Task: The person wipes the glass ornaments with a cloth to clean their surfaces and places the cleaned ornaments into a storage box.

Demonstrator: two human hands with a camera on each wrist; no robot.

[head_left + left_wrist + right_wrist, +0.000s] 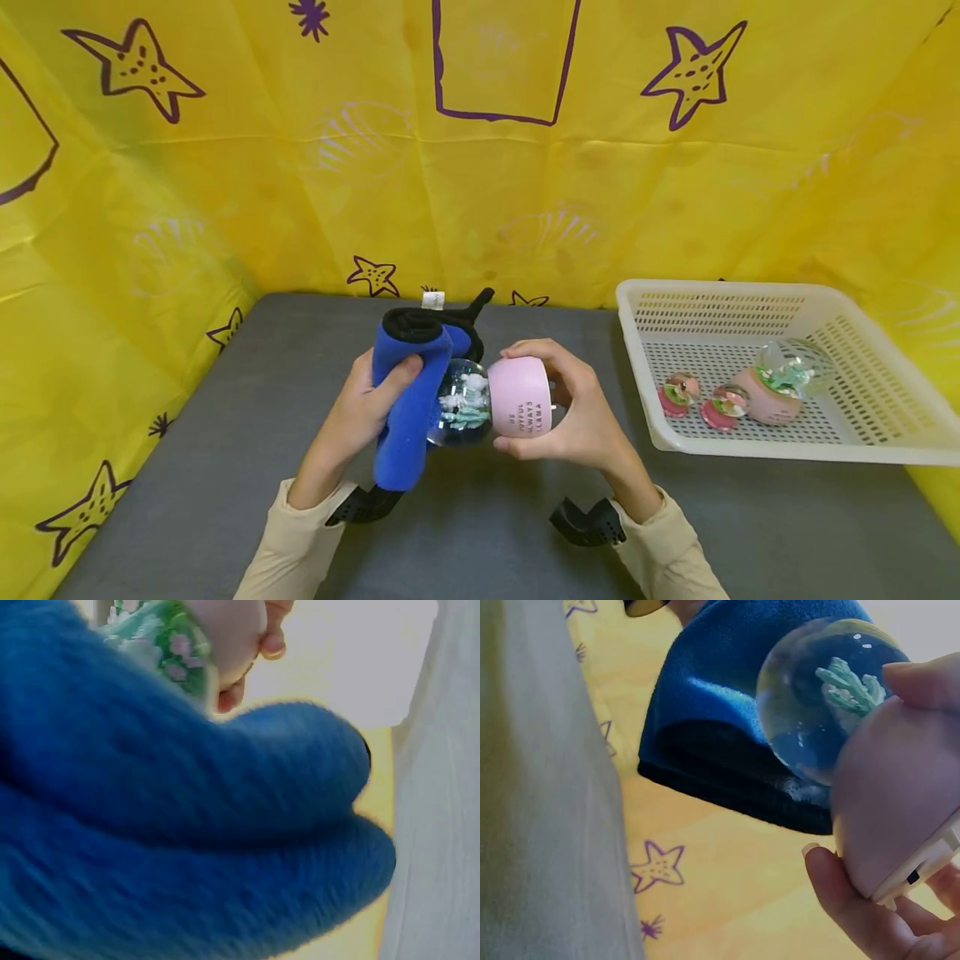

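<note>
In the head view a snow globe (521,398) with a pink base lies on its side above the table, its clear dome pointing left. My right hand (573,404) grips the base between thumb and fingers. White and green figures show inside the dome (832,705). My left hand (367,408) holds a folded blue cloth (408,417) with black edging, its thumb across the front. The cloth lies against the left side of the dome and hides part of it. In the left wrist view the cloth (187,795) fills most of the frame.
A white plastic basket (750,287) stands at the right of the grey table (247,433). Inside are another pink-based snow globe (772,396) and two small pink globes (677,394). Yellow fabric (480,183) with starfish drawings hangs behind and at the sides.
</note>
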